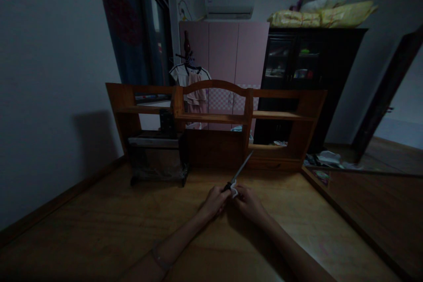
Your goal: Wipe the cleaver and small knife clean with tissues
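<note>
My left hand (215, 201) is closed round the black handle of a knife (242, 167). The narrow grey blade points up and to the right, away from me. Close beside it, my right hand (248, 202) pinches a small folded white piece (234, 189), which looks like tissue or cloth. This white piece lies against the base of the blade, near the handle. Both hands are held together above the wooden surface (158, 233). The fingertips are partly hidden, and dim light blurs the detail.
A wooden shelf unit (214, 118) stands along the far edge of the surface. At its left is a dark-framed rack (157, 142) with clear plastic over it. A wall (59, 97) borders the left side; a raised wooden edge (346, 220) runs along the right.
</note>
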{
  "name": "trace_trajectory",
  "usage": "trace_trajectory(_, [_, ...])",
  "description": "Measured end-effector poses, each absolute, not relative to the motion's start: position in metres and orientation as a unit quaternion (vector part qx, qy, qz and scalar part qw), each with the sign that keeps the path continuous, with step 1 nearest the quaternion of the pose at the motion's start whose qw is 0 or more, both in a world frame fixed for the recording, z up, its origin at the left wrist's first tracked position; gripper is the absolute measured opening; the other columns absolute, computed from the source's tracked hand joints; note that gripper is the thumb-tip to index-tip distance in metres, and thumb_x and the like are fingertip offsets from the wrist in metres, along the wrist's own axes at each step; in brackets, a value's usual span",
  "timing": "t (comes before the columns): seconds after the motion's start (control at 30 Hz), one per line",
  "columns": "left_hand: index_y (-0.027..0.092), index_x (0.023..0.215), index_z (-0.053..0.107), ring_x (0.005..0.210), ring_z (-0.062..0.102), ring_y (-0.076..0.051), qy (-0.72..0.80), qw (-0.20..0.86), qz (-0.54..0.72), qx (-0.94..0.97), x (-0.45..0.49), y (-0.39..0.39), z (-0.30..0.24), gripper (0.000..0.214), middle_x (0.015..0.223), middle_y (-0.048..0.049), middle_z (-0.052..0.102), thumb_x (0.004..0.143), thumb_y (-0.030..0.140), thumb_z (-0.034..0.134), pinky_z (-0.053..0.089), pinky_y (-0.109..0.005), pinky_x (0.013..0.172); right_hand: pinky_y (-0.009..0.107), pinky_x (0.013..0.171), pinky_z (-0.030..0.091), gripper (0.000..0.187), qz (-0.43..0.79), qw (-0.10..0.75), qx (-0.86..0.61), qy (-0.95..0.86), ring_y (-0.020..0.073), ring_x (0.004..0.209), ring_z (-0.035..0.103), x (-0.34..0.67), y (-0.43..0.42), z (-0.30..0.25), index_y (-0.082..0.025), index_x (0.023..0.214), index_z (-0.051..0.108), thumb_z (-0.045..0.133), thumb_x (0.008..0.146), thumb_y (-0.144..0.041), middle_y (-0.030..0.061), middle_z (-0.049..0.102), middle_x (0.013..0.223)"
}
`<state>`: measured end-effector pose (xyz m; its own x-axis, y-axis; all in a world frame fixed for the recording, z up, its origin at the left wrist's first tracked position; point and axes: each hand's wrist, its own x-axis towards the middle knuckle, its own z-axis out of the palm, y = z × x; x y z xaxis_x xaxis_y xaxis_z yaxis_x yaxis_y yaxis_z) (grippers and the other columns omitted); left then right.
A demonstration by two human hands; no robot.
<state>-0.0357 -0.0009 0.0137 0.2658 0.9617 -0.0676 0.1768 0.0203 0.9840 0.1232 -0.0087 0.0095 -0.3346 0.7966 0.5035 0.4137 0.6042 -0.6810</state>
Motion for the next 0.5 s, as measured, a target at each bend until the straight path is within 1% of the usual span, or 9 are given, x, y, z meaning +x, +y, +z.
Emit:
trace_trajectory(0.1, [0.018, 0.063, 0.054, 0.033, 0.033, -0.007, 0.486, 0.503, 0.38, 0.606, -0.0357, -0.0023, 0.0158, 0.036, 0.041, 0.0072, 0.038, 0.075, 0.051, 0.056, 0.022, -0.022, 0.037, 0.031, 0.08, 0.049, 0.023, 0.218, 0.43, -0.38, -0.79, 0.02, 0.087, 0.066, 0.123, -0.009, 0.0101, -0.021, 0.085, 0.071, 0.052, 0.08, -0.009, 0.0047, 0.071, 0.094])
trace_trajectory(0.23, [0.015, 0.067, 0.063, 0.043, 0.043, -0.01, 0.493, 0.466, 0.391, 0.622, -0.0355, -0.0043, 0.0189, 0.033, 0.043, 0.005, 0.044, 0.074, 0.046, 0.059, 0.027, -0.021, 0.043, 0.031, 0.08, 0.049, 0.024, 0.214, 0.422, -0.384, -0.793, 0.0197, 0.087, 0.065, 0.1236, -0.0082, 0.0091, -0.021, 0.087, 0.071, 0.052, 0.079, -0.009, 0.0046, 0.07, 0.095])
trace_trajectory(0.37, [0.012, 0.074, 0.07, 0.058, 0.053, -0.014, 0.489, 0.438, 0.41, 0.634, -0.034, -0.0054, 0.0209, 0.031, 0.053, 0.0016, 0.055, 0.073, 0.042, 0.061, 0.033, -0.021, 0.051, 0.031, 0.081, 0.048, 0.024, 0.205, 0.408, -0.391, -0.799, 0.0201, 0.088, 0.065, 0.1245, -0.0083, 0.0095, -0.02, 0.086, 0.071, 0.052, 0.078, -0.009, 0.0051, 0.07, 0.095])
trace_trajectory(0.5, [0.012, 0.077, 0.072, 0.065, 0.055, -0.016, 0.491, 0.432, 0.406, 0.638, -0.0335, -0.0055, 0.0214, 0.031, 0.059, -0.0004, 0.059, 0.072, 0.04, 0.061, 0.035, -0.021, 0.055, 0.031, 0.081, 0.049, 0.025, 0.206, 0.404, -0.389, -0.802, 0.0203, 0.087, 0.066, 0.1239, -0.0107, 0.0128, -0.021, 0.087, 0.072, 0.052, 0.078, -0.009, 0.005, 0.071, 0.095])
